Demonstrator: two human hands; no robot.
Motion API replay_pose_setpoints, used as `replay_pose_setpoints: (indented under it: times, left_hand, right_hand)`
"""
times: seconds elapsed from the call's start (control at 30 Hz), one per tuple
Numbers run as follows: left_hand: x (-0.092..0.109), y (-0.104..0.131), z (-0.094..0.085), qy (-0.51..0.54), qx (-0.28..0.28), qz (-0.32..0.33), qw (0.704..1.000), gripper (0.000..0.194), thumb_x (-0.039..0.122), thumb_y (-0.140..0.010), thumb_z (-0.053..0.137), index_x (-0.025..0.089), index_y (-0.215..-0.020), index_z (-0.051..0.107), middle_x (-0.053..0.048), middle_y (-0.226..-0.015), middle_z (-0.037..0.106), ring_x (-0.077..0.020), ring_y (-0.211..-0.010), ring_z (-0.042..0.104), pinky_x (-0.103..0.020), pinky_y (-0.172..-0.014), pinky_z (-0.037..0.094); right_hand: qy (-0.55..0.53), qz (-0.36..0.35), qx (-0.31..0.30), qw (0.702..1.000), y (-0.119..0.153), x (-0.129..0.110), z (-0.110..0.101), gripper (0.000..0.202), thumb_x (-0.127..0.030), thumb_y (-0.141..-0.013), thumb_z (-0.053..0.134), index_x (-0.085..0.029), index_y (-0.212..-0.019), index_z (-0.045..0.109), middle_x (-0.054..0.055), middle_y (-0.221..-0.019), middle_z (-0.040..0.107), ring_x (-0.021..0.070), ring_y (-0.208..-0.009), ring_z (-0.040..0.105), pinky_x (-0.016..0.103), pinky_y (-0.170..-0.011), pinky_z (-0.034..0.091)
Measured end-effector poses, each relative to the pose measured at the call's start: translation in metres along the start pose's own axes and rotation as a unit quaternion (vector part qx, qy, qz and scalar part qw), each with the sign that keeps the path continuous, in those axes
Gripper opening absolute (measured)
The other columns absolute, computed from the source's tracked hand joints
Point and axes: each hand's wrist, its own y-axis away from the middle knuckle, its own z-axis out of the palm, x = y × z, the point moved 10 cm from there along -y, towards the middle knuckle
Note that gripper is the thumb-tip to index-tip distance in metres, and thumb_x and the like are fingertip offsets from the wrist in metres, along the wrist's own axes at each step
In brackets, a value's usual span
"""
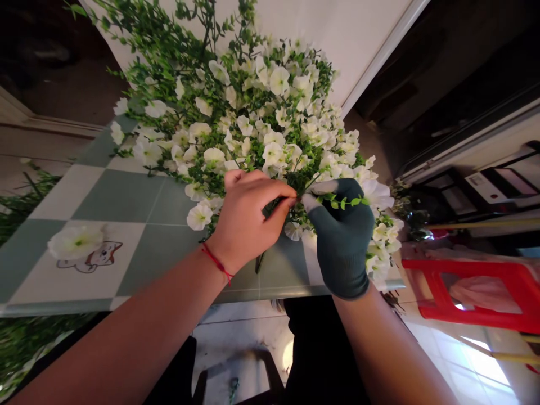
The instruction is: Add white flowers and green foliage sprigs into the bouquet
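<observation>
Bare, with a red string bracelet, my left hand (253, 216) is closed in a pinch, thumb against forefinger. What lies between those fingertips is too small to make out. My right hand (341, 230) wears a dark green glove with pale fingertips. It pinches a thin leafy green sprig (343, 201), whose leaves lie across the glove. The fingertips of both hands nearly meet. Right behind them spreads a large heap of artificial-looking white flowers (274, 154) with small green leaves. A dark stem end (259, 262) shows below my left wrist.
A green-and-white checked tabletop (126, 197) lies under the heap, with one loose white flower (78, 242) at its left. A red plastic stool (476, 292) stands at right. More greenery (25, 349) is low at left. Behind the heap rises a pale wall (337, 34).
</observation>
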Motion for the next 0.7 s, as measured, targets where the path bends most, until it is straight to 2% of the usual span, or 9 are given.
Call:
replay_pose_setpoints:
  times: [0.13, 0.3, 0.47, 0.6, 0.7]
  left_hand:
    - [0.003, 0.001, -0.003, -0.001, 0.013, 0.013, 1.0, 0.017, 0.018, -0.104, 0.069, 0.027, -0.094, 0.079, 0.001, -0.093, 0.083, -0.0232, -0.093, 0.073, -0.047, -0.1, 0.041]
    - [-0.003, 0.002, -0.005, -0.005, 0.018, -0.003, 1.0, 0.017, 0.017, -0.103, 0.069, 0.027, -0.093, 0.079, -0.001, -0.094, 0.083, -0.0236, -0.092, 0.071, -0.046, -0.099, 0.043]
    - [-0.008, 0.002, -0.003, 0.007, 0.019, -0.021, 1.0, 0.017, 0.017, -0.102, 0.069, 0.026, -0.091, 0.079, -0.001, -0.091, 0.08, -0.0235, -0.092, 0.068, -0.044, -0.099, 0.044]
    - [-0.013, 0.001, -0.001, 0.01, 0.012, -0.052, 0.999, 0.014, 0.019, -0.103, 0.069, 0.025, -0.094, 0.079, -0.001, -0.09, 0.077, -0.0236, -0.092, 0.066, -0.044, -0.101, 0.042]
    - [-0.011, 0.0, 0.0, 0.005, 0.004, -0.052, 0.999, 0.013, 0.021, -0.103, 0.07, 0.025, -0.094, 0.078, -0.001, -0.089, 0.077, -0.0235, -0.092, 0.065, -0.044, -0.099, 0.042]
  right_hand:
    - [-0.021, 0.005, -0.011, 1.0, -0.001, 0.002, 0.007, 0.017, -0.027, -0.085, 0.086, -0.026, -0.097, 0.073, -0.004, -0.092, 0.078, 0.0177, -0.087, 0.073, 0.035, -0.09, 0.057]
    - [-0.011, -0.001, -0.024, 1.0, 0.0, -0.001, 0.013, 0.016, -0.029, -0.088, 0.085, -0.025, -0.098, 0.074, -0.003, -0.092, 0.079, 0.0172, -0.087, 0.072, 0.034, -0.088, 0.057]
    - [-0.019, -0.018, -0.026, 0.999, 0.0, -0.006, 0.013, 0.016, -0.028, -0.089, 0.085, -0.025, -0.101, 0.074, -0.003, -0.094, 0.078, 0.0161, -0.088, 0.072, 0.032, -0.087, 0.059]
    - [-0.042, -0.023, -0.039, 0.998, -0.002, -0.007, 0.012, 0.022, -0.029, -0.084, 0.09, -0.024, -0.101, 0.077, -0.003, -0.095, 0.081, 0.0164, -0.087, 0.075, 0.031, -0.085, 0.062]
    - [-0.073, -0.018, -0.034, 0.997, -0.004, -0.005, 0.01, 0.018, -0.028, -0.084, 0.089, -0.022, -0.098, 0.079, -0.002, -0.094, 0.081, 0.0168, -0.088, 0.076, 0.032, -0.087, 0.063]
